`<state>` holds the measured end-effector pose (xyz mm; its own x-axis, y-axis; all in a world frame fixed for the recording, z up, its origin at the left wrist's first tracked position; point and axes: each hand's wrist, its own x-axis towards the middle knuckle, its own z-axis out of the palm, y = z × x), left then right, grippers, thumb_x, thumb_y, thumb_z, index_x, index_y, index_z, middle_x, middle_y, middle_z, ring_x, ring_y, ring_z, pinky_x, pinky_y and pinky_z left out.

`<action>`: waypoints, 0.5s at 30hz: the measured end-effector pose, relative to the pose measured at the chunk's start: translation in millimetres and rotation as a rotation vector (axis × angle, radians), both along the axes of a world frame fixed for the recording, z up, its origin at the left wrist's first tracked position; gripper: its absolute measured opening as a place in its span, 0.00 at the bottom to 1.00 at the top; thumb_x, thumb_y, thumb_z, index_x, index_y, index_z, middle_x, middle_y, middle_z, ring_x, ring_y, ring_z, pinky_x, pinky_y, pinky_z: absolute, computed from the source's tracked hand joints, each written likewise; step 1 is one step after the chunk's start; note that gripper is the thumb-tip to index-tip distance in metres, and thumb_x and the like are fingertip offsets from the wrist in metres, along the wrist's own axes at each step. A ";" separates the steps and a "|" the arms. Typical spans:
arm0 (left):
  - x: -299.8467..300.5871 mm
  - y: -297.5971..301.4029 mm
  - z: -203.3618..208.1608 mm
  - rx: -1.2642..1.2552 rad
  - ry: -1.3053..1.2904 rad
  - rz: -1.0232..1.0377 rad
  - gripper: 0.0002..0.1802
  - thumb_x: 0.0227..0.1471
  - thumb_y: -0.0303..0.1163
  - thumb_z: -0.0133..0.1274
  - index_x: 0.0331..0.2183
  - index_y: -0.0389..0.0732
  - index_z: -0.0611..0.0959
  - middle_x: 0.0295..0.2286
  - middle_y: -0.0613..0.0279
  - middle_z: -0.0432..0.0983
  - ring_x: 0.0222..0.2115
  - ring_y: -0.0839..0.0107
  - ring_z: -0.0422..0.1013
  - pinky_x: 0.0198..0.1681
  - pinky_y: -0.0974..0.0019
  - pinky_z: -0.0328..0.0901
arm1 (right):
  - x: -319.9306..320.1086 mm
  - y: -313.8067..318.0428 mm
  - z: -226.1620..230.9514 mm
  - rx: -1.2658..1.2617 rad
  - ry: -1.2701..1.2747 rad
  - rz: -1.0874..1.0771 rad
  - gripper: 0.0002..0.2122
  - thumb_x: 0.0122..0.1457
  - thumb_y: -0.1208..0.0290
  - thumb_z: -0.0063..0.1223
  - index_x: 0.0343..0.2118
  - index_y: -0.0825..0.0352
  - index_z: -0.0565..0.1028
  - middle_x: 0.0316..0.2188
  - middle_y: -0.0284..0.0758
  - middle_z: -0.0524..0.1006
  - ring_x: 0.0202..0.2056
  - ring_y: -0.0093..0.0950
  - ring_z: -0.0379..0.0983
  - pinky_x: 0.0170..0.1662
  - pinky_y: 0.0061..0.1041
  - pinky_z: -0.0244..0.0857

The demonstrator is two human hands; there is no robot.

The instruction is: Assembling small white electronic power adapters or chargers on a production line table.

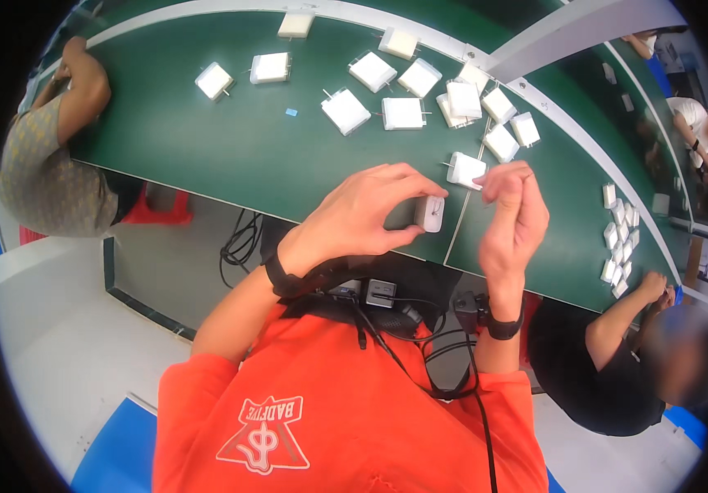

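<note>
My left hand (pixel 362 212) is closed on a small white block (pixel 429 214), gripping it between thumb and fingers near the table's front edge. A dark mark or bit of metal shows on the end of that block. To its right, my right hand (pixel 511 209) is raised with its fingers curled and pressed together; what they pinch, if anything, is hidden. Just beyond my right fingertips, another white block (pixel 465 170) with a thin metal pin lies on the green table (pixel 206 156). The two hands do not touch.
Several similar white blocks (pixel 403 113) with thin pins are scattered across the far side, some stacked. A small blue piece (pixel 291 112) lies left of them. Smaller white pieces (pixel 617 234) cluster at right, near a co-worker's hands (pixel 658 289). Another person (pixel 62 140) sits at left.
</note>
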<state>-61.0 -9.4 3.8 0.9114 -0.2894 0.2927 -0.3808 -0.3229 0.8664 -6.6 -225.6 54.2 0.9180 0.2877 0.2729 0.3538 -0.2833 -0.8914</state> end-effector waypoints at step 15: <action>0.8 0.9 -5.5 -0.003 0.003 0.022 0.28 0.44 0.25 0.72 0.50 0.38 0.86 0.44 0.56 0.83 0.46 0.54 0.80 0.51 0.55 0.75 | -15.8 -4.6 5.0 -0.296 -0.012 0.213 0.08 0.62 0.82 0.62 0.43 0.66 0.83 0.31 0.37 0.79 0.33 0.36 0.74 0.40 0.33 0.69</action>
<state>-60.2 -8.5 -1.8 0.9184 -0.2679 0.2911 -0.3711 -0.3286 0.8685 -22.4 -230.2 59.2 0.8260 0.5406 0.1597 0.4430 -0.4473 -0.7770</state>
